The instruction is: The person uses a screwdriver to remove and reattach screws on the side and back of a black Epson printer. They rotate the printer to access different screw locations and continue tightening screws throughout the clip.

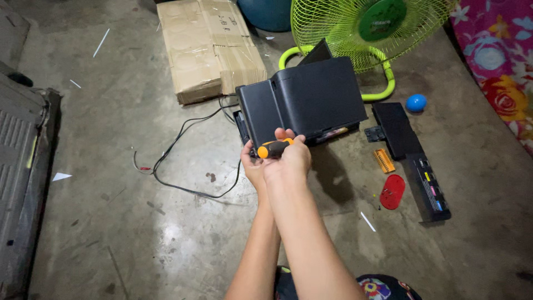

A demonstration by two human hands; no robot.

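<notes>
**K:** On the concrete floor (139,233), centre of view: black printer (302,100), lying tilted, underside edge toward the wearer. Both hands meet right at its near lower corner.

**M:** Hand state?

**K:** Right hand (288,158) is closed around a screwdriver (273,148) with an orange-and-black handle, held roughly level, handle pointing left. Tip is hidden behind the fingers, can't tell what it meets. Left hand (252,166) is tucked under and behind the right, fingers curled; mostly covered, so can't tell whether it grips anything.

**M:** What's around it?

**K:** Right of the printer: long black panel (395,129) flat on the floor, then a narrow black strip (430,189) with coloured marks just below it. Small orange bit holder (383,160) beside the panel, red oval lid (392,191) near that. Blue ball (416,103) further out.

**M:** Behind?

**K:** Lime-green floor fan (355,28) directly behind the printer, base loop partly blocked by it. Taped cardboard box (208,47) to the back left. Flowered cloth (499,61) at the right edge.

**M:** Anything in the way?

**K:** Black cables (183,139) run from the printer's left side and loop across the floor toward the wearer. Grey ribbed casing (22,172) along the left edge, well apart. Scraps of white paper scattered about.
</notes>
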